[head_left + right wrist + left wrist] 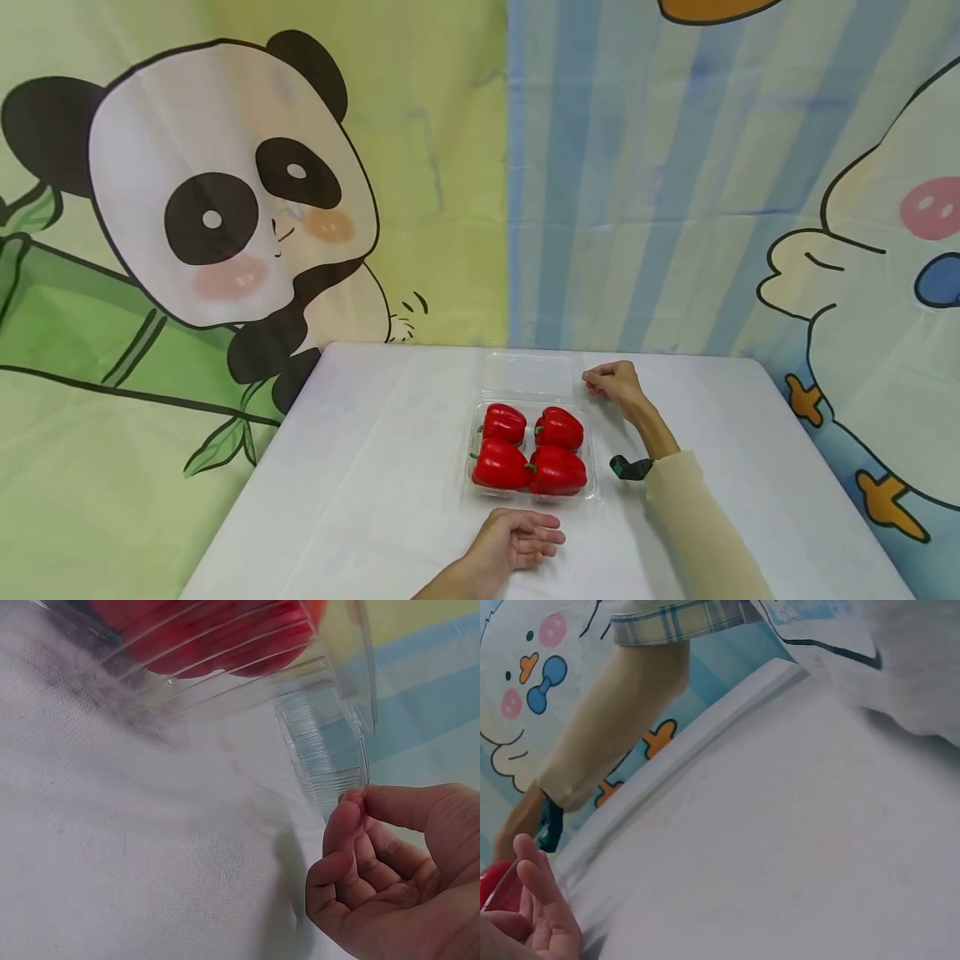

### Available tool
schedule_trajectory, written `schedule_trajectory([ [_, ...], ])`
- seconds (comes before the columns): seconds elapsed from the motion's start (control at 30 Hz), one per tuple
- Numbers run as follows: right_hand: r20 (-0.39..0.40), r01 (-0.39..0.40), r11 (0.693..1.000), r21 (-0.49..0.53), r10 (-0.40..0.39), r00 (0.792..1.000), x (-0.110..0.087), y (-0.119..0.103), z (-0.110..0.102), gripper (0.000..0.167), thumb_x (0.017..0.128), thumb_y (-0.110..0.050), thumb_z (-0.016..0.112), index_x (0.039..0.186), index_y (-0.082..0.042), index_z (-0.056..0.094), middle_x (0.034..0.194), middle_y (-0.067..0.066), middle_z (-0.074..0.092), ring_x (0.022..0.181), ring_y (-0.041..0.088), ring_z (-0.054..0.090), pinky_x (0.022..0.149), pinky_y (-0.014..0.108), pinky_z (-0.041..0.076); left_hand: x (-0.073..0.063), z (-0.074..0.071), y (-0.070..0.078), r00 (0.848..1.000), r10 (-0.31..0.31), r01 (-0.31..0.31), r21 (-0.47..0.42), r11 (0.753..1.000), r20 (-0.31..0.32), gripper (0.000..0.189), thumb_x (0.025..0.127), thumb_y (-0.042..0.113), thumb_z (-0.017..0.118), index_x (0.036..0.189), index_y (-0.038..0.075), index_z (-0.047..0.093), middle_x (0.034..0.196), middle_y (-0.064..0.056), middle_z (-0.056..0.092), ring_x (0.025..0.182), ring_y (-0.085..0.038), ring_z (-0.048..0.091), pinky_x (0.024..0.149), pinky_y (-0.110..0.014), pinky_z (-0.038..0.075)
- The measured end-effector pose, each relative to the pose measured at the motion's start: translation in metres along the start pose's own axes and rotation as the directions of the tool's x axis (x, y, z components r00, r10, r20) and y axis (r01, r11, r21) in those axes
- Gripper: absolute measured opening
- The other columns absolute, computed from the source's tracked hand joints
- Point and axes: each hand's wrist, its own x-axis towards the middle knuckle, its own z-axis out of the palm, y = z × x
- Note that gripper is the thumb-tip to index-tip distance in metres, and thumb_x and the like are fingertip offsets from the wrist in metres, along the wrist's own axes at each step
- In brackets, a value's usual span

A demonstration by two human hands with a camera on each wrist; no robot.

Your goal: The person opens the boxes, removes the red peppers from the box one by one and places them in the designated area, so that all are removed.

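Several red bell peppers [557,470] lie in two rows inside a clear plastic clamshell container [592,467]. Its lid [528,372] is folded back, away from the person. At the lid's right edge, my right hand [617,385] pinches the clear plastic between thumb and index finger; the right wrist view shows this hand [390,862] holding the rim. Near the container's front edge is my left hand [517,542], fingers loosely bent and nothing in them. In the left wrist view only part of that hand [544,915] shows, beside a red pepper [501,886].
The container stands on a white-covered table [360,467]. Behind the table hangs a printed curtain [442,167] with a panda and a white bird. A small dark camera [630,467] is strapped at the right wrist.
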Motion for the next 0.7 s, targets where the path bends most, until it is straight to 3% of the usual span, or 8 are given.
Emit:
schedule_trajectory([
  [0.23, 0.022, 0.004, 1.0, -0.011, -0.004, 1.0, 0.002, 0.0, -0.001, 0.035, 0.106, -0.023, 0.073, 0.12, 0.008, 0.076, 0.085, 0.002, 0.074, 0.08, 0.019, 0.064, 0.071, 0.026, 0.056, -0.012, -0.042, 0.013, 0.99, 0.014, -0.024, -0.071, 0.997, -0.139, 0.042, 0.095, 0.007, 0.046, 0.126, -0.008, 0.07, 0.098, 0.0, 0.079, 0.078, -0.006, 0.069, 0.072, -0.017, 0.056],
  [0.37, 0.041, 0.033, 0.999, -0.003, -0.033, 0.999, 0.002, 0.001, -0.002, 0.037, 0.107, -0.024, 0.072, 0.122, 0.01, 0.075, 0.089, 0.004, 0.076, 0.08, 0.019, 0.066, 0.072, 0.025, 0.056, -0.018, -0.066, 0.024, 0.966, 0.051, -0.069, -0.064, 0.996, -0.253, 0.039, 0.095, 0.008, 0.045, 0.121, -0.005, 0.072, 0.088, 0.005, 0.076, 0.072, -0.003, 0.067, 0.065, -0.016, 0.053],
  [0.43, 0.046, 0.037, 0.999, 0.0, -0.037, 0.998, 0.002, 0.001, -0.002, 0.038, 0.107, -0.025, 0.072, 0.123, 0.01, 0.075, 0.09, 0.005, 0.077, 0.079, 0.018, 0.066, 0.072, 0.025, 0.057, -0.019, -0.076, 0.031, 0.945, 0.077, -0.101, -0.058, 0.993, -0.318, 0.036, 0.098, 0.012, 0.047, 0.117, -0.003, 0.074, 0.084, 0.006, 0.076, 0.069, -0.003, 0.067, 0.062, -0.016, 0.053],
  [0.53, 0.051, 0.04, 0.999, -0.005, -0.039, 0.998, 0.001, 0.001, -0.002, 0.038, 0.108, -0.025, 0.071, 0.124, 0.01, 0.075, 0.09, 0.006, 0.078, 0.079, 0.016, 0.066, 0.071, 0.024, 0.056, -0.017, -0.087, 0.047, 0.9, 0.149, -0.169, -0.012, 0.986, -0.41, 0.036, 0.102, 0.019, 0.05, 0.115, -0.002, 0.076, 0.081, 0.004, 0.078, 0.066, -0.005, 0.07, 0.059, -0.018, 0.054],
  [0.6, 0.051, 0.044, 0.999, -0.012, -0.044, 0.998, -0.001, 0.001, -0.003, 0.039, 0.109, -0.025, 0.069, 0.123, 0.01, 0.075, 0.09, 0.005, 0.077, 0.079, 0.017, 0.066, 0.071, 0.024, 0.056, -0.013, -0.092, 0.059, 0.867, 0.225, -0.216, 0.071, 0.974, -0.445, 0.038, 0.105, 0.023, 0.051, 0.115, -0.003, 0.076, 0.083, 0.001, 0.08, 0.067, -0.007, 0.073, 0.059, -0.019, 0.056],
  [0.7, 0.056, 0.052, 0.999, -0.013, -0.051, 0.997, -0.003, 0.0, -0.004, 0.042, 0.111, -0.028, 0.066, 0.124, 0.011, 0.075, 0.095, 0.015, 0.079, 0.081, 0.02, 0.069, 0.073, 0.024, 0.058, -0.002, -0.099, 0.073, 0.813, 0.349, -0.265, 0.238, 0.934, -0.465, 0.04, 0.108, 0.026, 0.053, 0.114, -0.005, 0.077, 0.086, -0.005, 0.081, 0.071, -0.013, 0.076, 0.063, -0.024, 0.06],
])
